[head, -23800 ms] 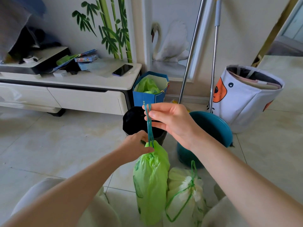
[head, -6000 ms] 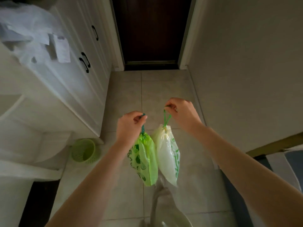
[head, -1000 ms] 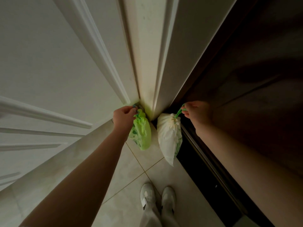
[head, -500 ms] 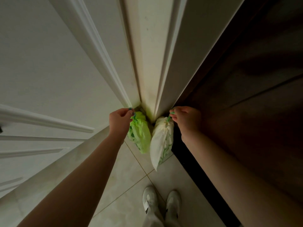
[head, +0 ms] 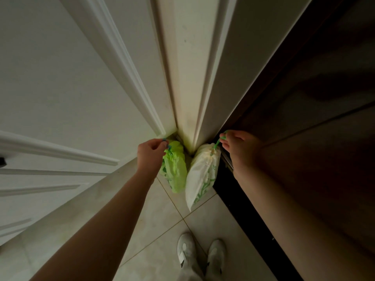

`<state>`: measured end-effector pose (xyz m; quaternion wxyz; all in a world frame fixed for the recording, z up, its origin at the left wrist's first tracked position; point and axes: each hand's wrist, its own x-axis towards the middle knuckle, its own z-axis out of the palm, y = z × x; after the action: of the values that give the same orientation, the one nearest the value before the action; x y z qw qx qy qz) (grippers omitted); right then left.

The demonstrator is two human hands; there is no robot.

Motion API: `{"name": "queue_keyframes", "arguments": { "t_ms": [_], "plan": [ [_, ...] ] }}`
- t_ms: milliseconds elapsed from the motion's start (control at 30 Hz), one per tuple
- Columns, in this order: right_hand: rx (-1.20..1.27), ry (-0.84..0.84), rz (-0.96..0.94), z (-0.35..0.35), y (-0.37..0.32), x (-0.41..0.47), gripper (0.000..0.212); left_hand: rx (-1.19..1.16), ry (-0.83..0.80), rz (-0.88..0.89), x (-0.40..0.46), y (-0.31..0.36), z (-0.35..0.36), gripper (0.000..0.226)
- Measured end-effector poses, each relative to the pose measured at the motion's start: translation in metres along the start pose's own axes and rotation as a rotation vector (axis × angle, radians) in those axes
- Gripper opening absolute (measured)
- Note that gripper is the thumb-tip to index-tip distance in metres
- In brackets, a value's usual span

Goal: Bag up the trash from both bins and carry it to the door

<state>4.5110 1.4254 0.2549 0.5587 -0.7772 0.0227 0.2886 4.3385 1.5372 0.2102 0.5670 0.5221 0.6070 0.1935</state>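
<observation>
While both arms reach toward 12 o'clock, I read the left hand (head: 151,153) pinching the drawstring of the green bag (head: 175,169), fingers curled on the cord. At 1 o'clock the right hand (head: 240,149) pinches the drawstring of the white bag (head: 202,177) likewise. Both bags hang side by side, nearly touching, just beside the white door frame (head: 186,94). Whether their bottoms touch the tile floor (head: 162,226) I cannot tell. White cabinet panels (head: 60,98) bound the 9 o'clock side; the dark door (head: 314,118) bounds 3 o'clock. Open floor narrows toward the corner. My shoes (head: 200,254) stand at 6 o'clock.
</observation>
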Motion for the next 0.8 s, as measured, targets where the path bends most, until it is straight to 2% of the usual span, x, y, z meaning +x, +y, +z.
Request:
{"name": "queue_keyframes", "arguments": {
  "t_ms": [133,333,467,533,633,800],
  "plan": [
    [-0.069,-0.016,0.011,0.009,0.015,0.000,0.039,0.003,0.007,-0.002,-0.002,0.000,0.001,0.013],
    [-0.116,-0.142,-0.048,0.031,0.029,-0.014,0.040,0.000,0.006,-0.015,-0.004,0.001,0.001,0.013],
    [-0.090,-0.120,-0.046,0.029,0.032,-0.012,0.039,0.009,0.004,-0.024,-0.005,0.000,-0.001,0.014],
    [-0.101,-0.129,-0.028,0.024,0.035,-0.010,0.035,0.015,0.004,-0.025,-0.006,-0.001,-0.002,0.013],
    [-0.153,-0.154,-0.030,0.016,0.040,-0.009,0.016,0.033,-0.004,-0.026,-0.008,-0.005,-0.004,0.014],
    [-0.300,-0.148,-0.138,0.009,0.047,-0.007,0.012,0.126,0.030,0.029,-0.011,-0.007,-0.003,0.015]
  ]
}}
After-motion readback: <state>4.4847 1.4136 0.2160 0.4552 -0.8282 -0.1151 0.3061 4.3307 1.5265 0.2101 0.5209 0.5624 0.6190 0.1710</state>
